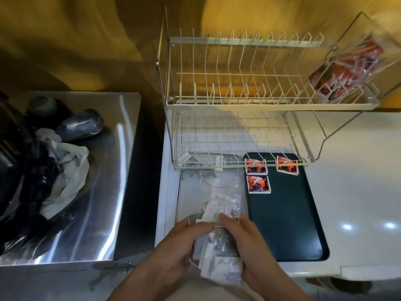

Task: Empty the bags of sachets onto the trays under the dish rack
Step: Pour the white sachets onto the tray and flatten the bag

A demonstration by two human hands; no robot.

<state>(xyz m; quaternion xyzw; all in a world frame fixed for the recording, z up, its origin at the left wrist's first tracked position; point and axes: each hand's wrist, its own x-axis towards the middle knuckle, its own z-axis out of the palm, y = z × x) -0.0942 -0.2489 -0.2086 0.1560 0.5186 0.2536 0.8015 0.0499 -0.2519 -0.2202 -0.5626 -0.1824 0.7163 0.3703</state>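
My left hand (173, 253) and my right hand (251, 246) both grip a clear plastic bag (219, 242) full of white and grey sachets, low over the near end of the clear tray (184, 198). The bag's open mouth points toward the dish rack (238, 101). A few grey sachets (195, 168) lie at the tray's far end under the rack. To the right, the dark green tray (288, 218) holds three red and black sachets (259, 184). A second clear bag of red sachets (342, 70) rests on the rack's upper right corner.
A steel sink counter (97, 192) at the left holds a crumpled grey cloth (65, 177), dark bottles (80, 124) and black gear. The white counter (358, 181) stretches right of the trays. A yellow wall stands behind the rack.
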